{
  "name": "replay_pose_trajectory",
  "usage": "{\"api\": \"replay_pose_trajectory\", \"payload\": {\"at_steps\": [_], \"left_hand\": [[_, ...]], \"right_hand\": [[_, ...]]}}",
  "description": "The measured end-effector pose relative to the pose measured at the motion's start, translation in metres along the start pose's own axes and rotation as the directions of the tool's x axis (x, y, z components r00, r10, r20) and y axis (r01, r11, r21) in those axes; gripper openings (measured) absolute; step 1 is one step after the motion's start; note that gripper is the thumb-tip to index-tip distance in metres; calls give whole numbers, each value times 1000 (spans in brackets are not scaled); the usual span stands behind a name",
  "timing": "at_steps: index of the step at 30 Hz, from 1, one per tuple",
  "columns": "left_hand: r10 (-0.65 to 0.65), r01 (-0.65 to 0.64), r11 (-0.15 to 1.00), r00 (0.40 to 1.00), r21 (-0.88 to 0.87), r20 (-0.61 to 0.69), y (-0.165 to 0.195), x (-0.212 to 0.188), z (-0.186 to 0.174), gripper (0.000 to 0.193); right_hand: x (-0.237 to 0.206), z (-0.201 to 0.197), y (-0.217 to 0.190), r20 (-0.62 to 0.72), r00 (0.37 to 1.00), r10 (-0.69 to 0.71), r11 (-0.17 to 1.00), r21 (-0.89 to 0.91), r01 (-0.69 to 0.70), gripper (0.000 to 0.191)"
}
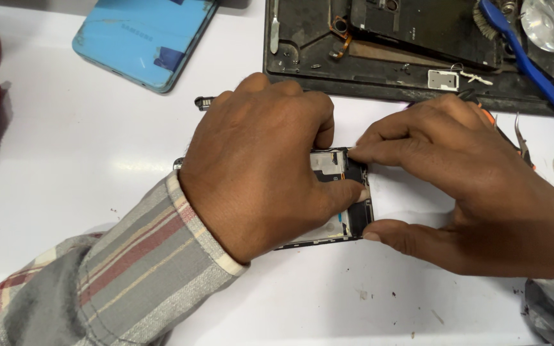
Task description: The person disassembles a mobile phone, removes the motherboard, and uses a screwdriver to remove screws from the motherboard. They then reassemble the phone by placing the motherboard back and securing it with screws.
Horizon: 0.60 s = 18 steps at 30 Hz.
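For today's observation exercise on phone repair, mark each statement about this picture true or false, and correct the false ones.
1. Both hands are on the opened phone. True: the left hand covers most of it and the right hand pinches its end.
2. The blue phone back cover lies under the right hand. False: it lies apart at the upper left of the white table.
3. A blue-handled brush rests across the black work tray. True.
4. The left sleeve is plain white. False: it is grey with red and cream stripes.
5. The tweezers are held in the left hand. False: they lie on the table beyond the right hand.
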State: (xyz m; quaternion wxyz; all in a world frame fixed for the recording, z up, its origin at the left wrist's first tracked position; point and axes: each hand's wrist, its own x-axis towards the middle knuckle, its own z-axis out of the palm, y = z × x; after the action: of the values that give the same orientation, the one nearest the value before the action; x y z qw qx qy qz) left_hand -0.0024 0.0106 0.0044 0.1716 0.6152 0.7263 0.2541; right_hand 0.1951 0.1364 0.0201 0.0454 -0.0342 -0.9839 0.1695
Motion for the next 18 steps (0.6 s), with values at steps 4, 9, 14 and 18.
{"api": "replay_pose_trajectory", "payload": {"at_steps": [4,9,14,18], "left_hand": [[52,-52,999,997,-3,-53,-2,-1,1,44],[49,-49,999,998,8,-34,-4,-3,2,43],[82,-83,997,995,-9,-56,-4,-4,1,47],[83,-84,996,995,-3,-56,-3,-5,0,49]], "right_hand": [[1,0,2,16,1000,-18,1000,3,18,74],[0,-2,5,17,995,-97,995,26,96,78],[-2,-1,5,19,997,-80,996,30,79,75],[-1,0,5,11,998,-65,998,-1,65,77]]}}
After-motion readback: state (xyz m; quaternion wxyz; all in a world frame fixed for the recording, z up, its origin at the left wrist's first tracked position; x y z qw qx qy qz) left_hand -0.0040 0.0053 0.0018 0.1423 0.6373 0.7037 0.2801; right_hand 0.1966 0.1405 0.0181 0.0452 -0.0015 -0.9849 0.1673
